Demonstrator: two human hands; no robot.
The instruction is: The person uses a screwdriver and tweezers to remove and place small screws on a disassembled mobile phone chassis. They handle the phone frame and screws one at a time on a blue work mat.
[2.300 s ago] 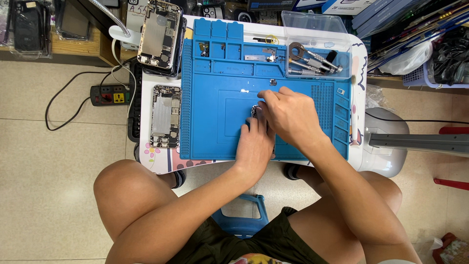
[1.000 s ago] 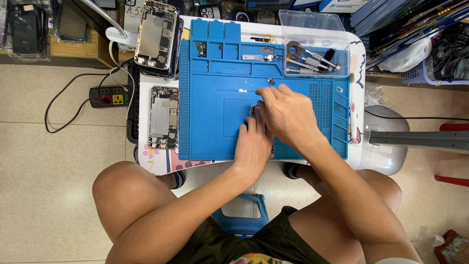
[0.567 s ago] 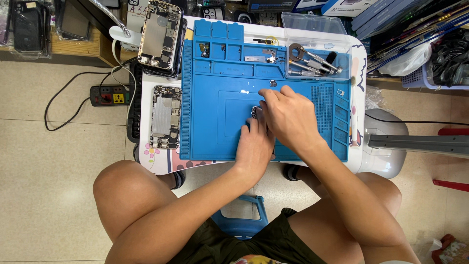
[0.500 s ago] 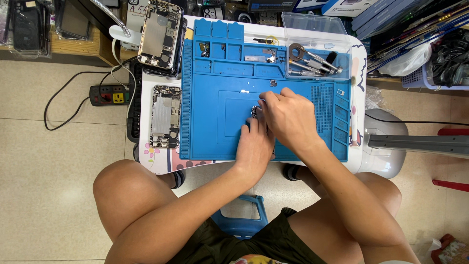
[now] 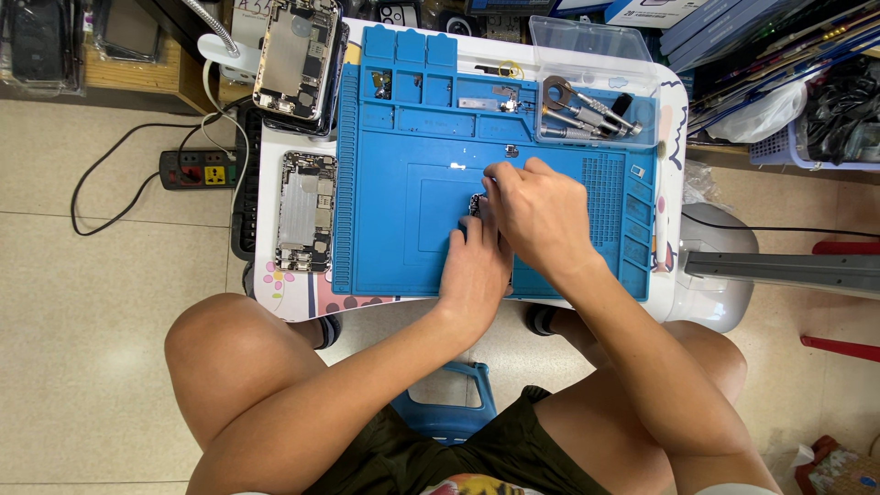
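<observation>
A blue repair mat (image 5: 403, 202) covers a small white table (image 5: 275, 293). Both my hands meet at the mat's middle over a small dark metal part (image 5: 477, 205). My left hand (image 5: 475, 270) lies flat on the mat with its fingertips against the part, holding it in place. My right hand (image 5: 541, 213) hovers just right of it, fingers pinched together at the part; whatever it pinches is hidden by the fingers. An opened phone shell (image 5: 305, 223) lies left of the mat, and another opened phone (image 5: 298, 57) lies at the table's far left corner.
Metal tools (image 5: 577, 105) lie in a clear tray (image 5: 587, 37) at the mat's far right. A power strip (image 5: 197, 170) with cables sits on the tiled floor to the left. Boxes and a bag crowd the far right. A blue stool (image 5: 454, 412) shows between my knees.
Both hands have stayed at the mat's middle with only slight finger shifts. The view has wobbled a little.
</observation>
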